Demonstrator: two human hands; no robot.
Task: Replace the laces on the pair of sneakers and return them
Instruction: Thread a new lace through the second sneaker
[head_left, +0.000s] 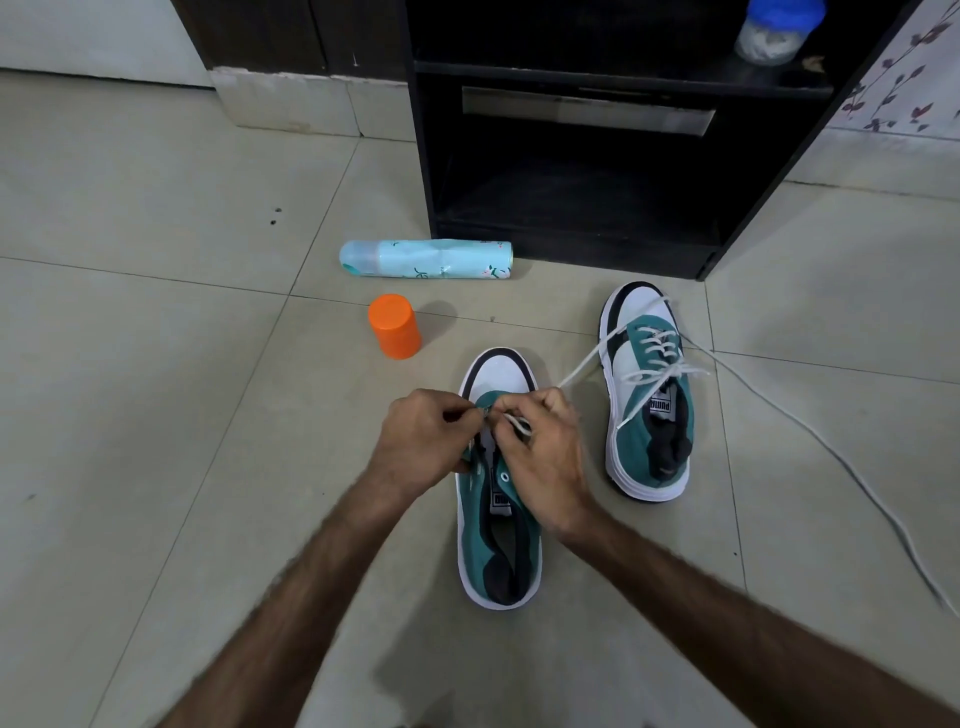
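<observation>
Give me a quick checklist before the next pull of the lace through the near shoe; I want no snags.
1. Near sneaker flat on the floor, toe away from the person: ok.
2. Left hand pinching at the front eyelets: ok.
3. Right hand gripping the white lace: ok.
4. Lace path free: not ok, it runs across to the far sneaker and seems to lie over that shoe's own laces.
5. Which eyelet the tip is entering: cannot tell, the fingers hide it.
6. Orange bottle and spray can away from the lace: ok.
</observation>
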